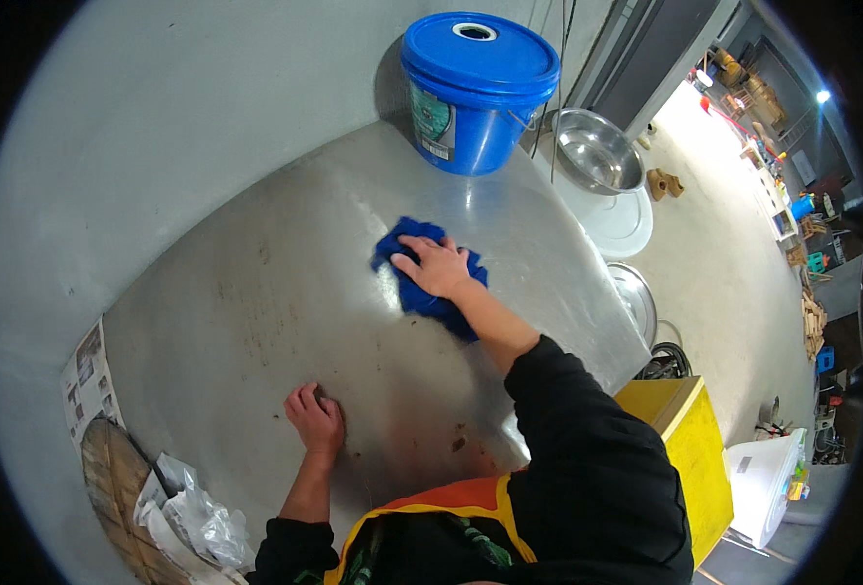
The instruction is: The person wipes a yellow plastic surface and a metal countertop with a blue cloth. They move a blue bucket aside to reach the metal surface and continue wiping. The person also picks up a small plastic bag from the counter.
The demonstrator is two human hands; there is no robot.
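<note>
My right hand (pixel 437 269) presses down on a crumpled blue cloth (pixel 431 303), which lies on a stainless steel tabletop (pixel 314 219). Its fingers are spread over the cloth. Lower and to the left, my left hand (pixel 316 422) rests on the bare metal with its fingers curled in, and nothing shows in it. Brown smudges (pixel 256 322) streak the steel left of the cloth. Darker brown spots (pixel 459 443) lie close to my apron (pixel 438 497).
A lidded blue plastic bucket (pixel 481 95) stands on the far corner against the wall (pixel 183 110). Clear plastic bags (pixel 208 519) and a brown woven piece (pixel 113 482) are at lower left. Beyond the right edge are a steel basin (pixel 598 150) and a yellow box (pixel 694 468).
</note>
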